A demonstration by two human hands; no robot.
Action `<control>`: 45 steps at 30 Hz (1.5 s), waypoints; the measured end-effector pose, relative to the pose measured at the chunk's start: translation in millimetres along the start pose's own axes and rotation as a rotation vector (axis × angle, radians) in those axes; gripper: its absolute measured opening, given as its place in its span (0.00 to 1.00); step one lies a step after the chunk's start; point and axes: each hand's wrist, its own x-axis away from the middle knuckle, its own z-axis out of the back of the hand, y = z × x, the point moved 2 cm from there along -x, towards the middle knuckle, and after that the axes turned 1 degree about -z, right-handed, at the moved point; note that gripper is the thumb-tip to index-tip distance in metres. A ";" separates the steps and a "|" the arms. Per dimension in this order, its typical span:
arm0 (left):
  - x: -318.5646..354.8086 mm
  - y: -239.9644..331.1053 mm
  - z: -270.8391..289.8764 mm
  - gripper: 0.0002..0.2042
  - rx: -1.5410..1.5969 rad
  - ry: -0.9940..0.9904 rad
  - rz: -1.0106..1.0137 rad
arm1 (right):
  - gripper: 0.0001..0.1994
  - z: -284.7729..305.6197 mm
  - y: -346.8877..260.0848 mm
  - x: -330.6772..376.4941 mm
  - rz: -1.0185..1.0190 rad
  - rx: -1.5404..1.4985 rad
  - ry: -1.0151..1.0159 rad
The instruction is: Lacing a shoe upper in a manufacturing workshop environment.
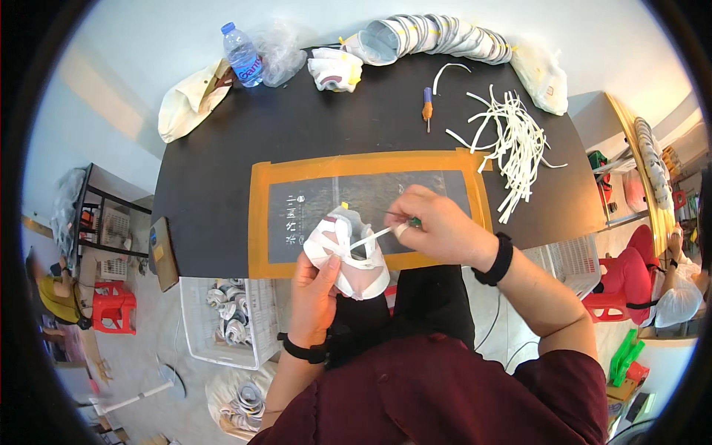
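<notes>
My left hand (pixel 315 285) is closed around the side of a small white and pinkish shoe upper (pixel 347 256), held up over the near edge of the table with a yellow tab at its top. From its opening a narrow white lace strip (pixel 371 238) runs up to my right hand (pixel 430 226). The fingers of that hand are pinched on the strip. A thin tool with a bit of green (pixel 414 222) also shows in the right hand; its kind is mostly hidden by the fingers.
Yellow tape frames a clear sheet on the dark table (pixel 215 193). White strips (pixel 512 141) lie in a heap at right, near a screwdriver (pixel 428 109). Stacked shoe uppers (pixel 437 37), another upper (pixel 335 70) and a bottle (pixel 242 55) line the back. A white crate (pixel 259 319) stands below left.
</notes>
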 end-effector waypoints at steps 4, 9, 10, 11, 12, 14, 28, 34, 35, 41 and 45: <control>1.0 2.4 3.0 0.17 0.051 0.014 0.048 | 0.13 0.8 -16.4 -6.4 -0.098 -0.268 0.017; 7.4 7.7 10.5 0.16 0.060 -0.041 0.106 | 0.14 -26.5 -16.6 -12.2 -0.065 -0.311 -0.077; 8.6 11.8 7.6 0.16 0.078 -0.023 0.118 | 0.13 -27.5 -17.5 -13.2 -0.077 -0.283 -0.089; 10.0 14.5 5.5 0.17 0.096 -0.005 0.131 | 0.13 -27.2 -16.8 -13.3 -0.079 -0.285 -0.088; 12.2 16.5 5.4 0.17 0.093 -0.001 0.130 | 0.13 -27.5 -17.1 -14.4 -0.047 -0.250 -0.069; 16.0 18.9 6.4 0.17 0.097 0.030 0.124 | 0.13 -29.3 -18.2 -14.2 -0.014 -0.219 -0.053; 4.1 26.1 11.0 0.16 0.118 0.016 0.164 | 0.10 -42.6 -17.3 -18.7 -0.298 -0.665 -0.474; -7.0 29.9 23.7 0.14 0.084 -0.026 0.199 | 0.11 -38.5 -17.9 -21.7 -0.149 -0.596 -0.462; -7.9 31.6 23.6 0.13 0.075 -0.045 0.210 | 0.11 -40.7 -15.8 -21.3 -0.147 -0.595 -0.463; -9.7 37.9 19.3 0.14 0.032 -0.041 0.218 | 0.12 -42.2 -16.7 -18.8 -0.248 -0.592 -0.434; -13.5 37.0 16.6 0.15 0.026 -0.056 0.214 | 0.12 -40.2 -16.7 -21.6 -0.220 -0.534 -0.435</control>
